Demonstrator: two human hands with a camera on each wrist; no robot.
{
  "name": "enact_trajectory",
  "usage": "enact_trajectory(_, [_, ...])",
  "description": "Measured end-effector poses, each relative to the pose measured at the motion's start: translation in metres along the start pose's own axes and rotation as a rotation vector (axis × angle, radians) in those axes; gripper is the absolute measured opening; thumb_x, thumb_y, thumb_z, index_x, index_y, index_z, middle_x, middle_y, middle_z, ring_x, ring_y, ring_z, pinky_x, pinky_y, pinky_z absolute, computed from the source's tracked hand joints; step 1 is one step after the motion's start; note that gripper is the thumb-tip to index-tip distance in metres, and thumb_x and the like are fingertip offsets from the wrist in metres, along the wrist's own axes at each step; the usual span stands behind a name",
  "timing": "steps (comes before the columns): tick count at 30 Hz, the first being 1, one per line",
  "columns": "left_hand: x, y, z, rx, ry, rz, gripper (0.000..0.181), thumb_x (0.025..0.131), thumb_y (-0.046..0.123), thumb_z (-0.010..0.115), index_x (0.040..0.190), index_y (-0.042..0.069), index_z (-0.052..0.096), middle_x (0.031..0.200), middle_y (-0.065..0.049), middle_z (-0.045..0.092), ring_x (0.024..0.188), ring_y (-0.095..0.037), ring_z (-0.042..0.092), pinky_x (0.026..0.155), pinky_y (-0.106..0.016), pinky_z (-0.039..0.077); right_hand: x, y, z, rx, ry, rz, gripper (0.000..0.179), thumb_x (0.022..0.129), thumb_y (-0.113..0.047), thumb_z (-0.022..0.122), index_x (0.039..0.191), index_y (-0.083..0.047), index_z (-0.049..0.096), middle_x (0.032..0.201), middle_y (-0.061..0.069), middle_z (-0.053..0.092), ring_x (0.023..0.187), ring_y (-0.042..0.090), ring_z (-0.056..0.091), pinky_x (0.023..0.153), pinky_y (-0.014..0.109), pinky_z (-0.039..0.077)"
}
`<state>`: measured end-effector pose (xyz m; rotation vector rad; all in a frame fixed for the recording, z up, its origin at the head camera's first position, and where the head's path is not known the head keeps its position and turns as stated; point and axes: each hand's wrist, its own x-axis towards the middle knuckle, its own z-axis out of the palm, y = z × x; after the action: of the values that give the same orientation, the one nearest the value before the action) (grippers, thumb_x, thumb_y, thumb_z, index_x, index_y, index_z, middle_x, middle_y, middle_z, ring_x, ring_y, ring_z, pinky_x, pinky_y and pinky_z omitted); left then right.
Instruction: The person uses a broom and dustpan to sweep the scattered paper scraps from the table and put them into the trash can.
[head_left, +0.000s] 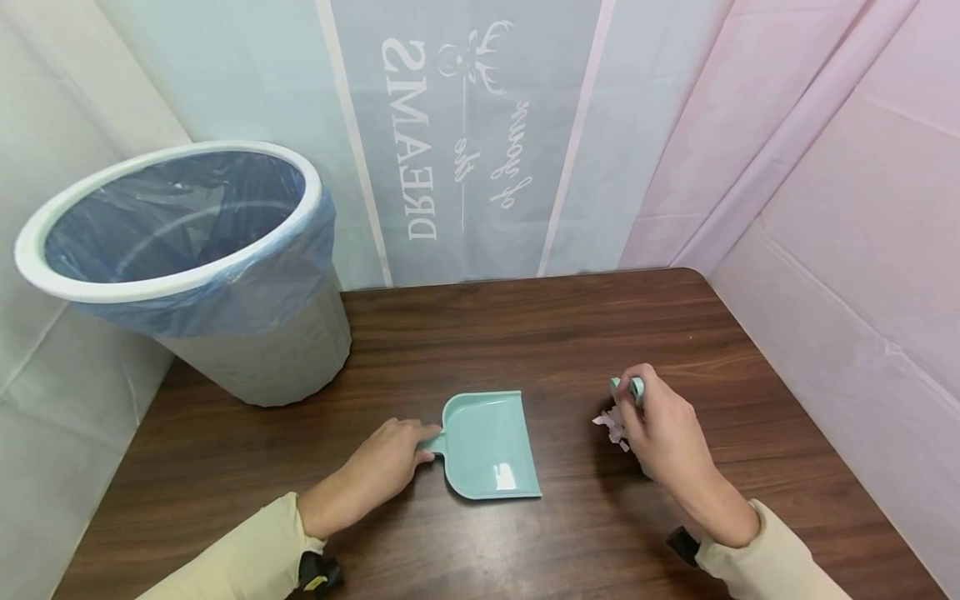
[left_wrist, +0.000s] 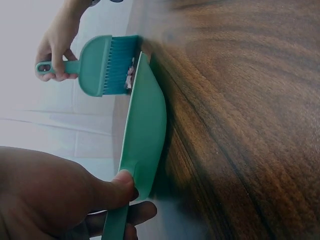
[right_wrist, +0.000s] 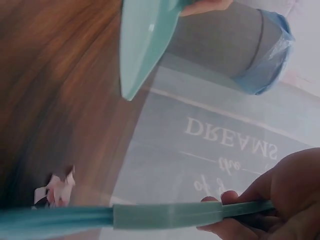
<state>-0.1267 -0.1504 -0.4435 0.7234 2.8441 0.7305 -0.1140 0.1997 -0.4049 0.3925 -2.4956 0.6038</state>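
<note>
My left hand point(head_left: 386, 462) grips the short handle of a mint-green dustpan point(head_left: 491, 446), thumb on top in the left wrist view. The pan lies on the table with its straight edge facing right. Over on the right, my right hand point(head_left: 667, 425) holds a small matching hand brush point(left_wrist: 96, 65) by its handle, bristles pointing down at the tabletop. A little pile of pale pinkish paper scraps point(head_left: 613, 427) lies against the bristles, on the side facing the dustpan. From above, the hand hides most of the brush.
A grey trash bin point(head_left: 262, 367) with a white rim and blue bag liner stands at the back left of the brown wooden table point(head_left: 540, 333). Behind hangs a grey-blue curtain point(head_left: 465, 150) with white lettering; pale fabric walls flank both sides.
</note>
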Motion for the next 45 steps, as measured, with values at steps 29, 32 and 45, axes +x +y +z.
enact_trajectory(29, [0.002,0.005,-0.004,-0.006,-0.007,-0.03,0.035,0.085,0.004,0.079,0.119,0.0,0.073,0.099,-0.012,0.073,0.089,-0.029,0.067,0.08,-0.044,0.056,0.016,-0.038,0.024,0.181,0.003,0.004,0.02,0.093,0.009,0.064,0.096,-0.008,0.055,0.076,-0.003,0.055,0.058,0.006,0.042,0.051,0.023,0.04])
enact_trajectory(32, [0.002,0.006,-0.003,-0.003,-0.005,-0.027,0.035,0.084,0.004,0.08,0.119,0.0,0.074,0.098,-0.012,0.073,0.089,-0.029,0.067,0.08,-0.045,0.056,0.018,-0.043,0.028,0.213,-0.005,0.004,0.02,0.093,0.01,0.064,0.096,-0.008,0.055,0.079,-0.002,0.06,0.059,0.005,0.044,0.052,0.022,0.041])
enact_trajectory(45, [0.003,0.008,-0.005,-0.007,-0.022,-0.041,0.035,0.085,0.005,0.079,0.119,-0.001,0.073,0.103,-0.015,0.073,0.091,-0.031,0.067,0.081,-0.046,0.056,0.019,-0.061,0.037,0.348,-0.003,0.03,0.023,0.092,0.013,0.062,0.098,-0.009,0.057,0.087,-0.001,0.067,0.063,0.003,0.051,0.056,0.022,0.049])
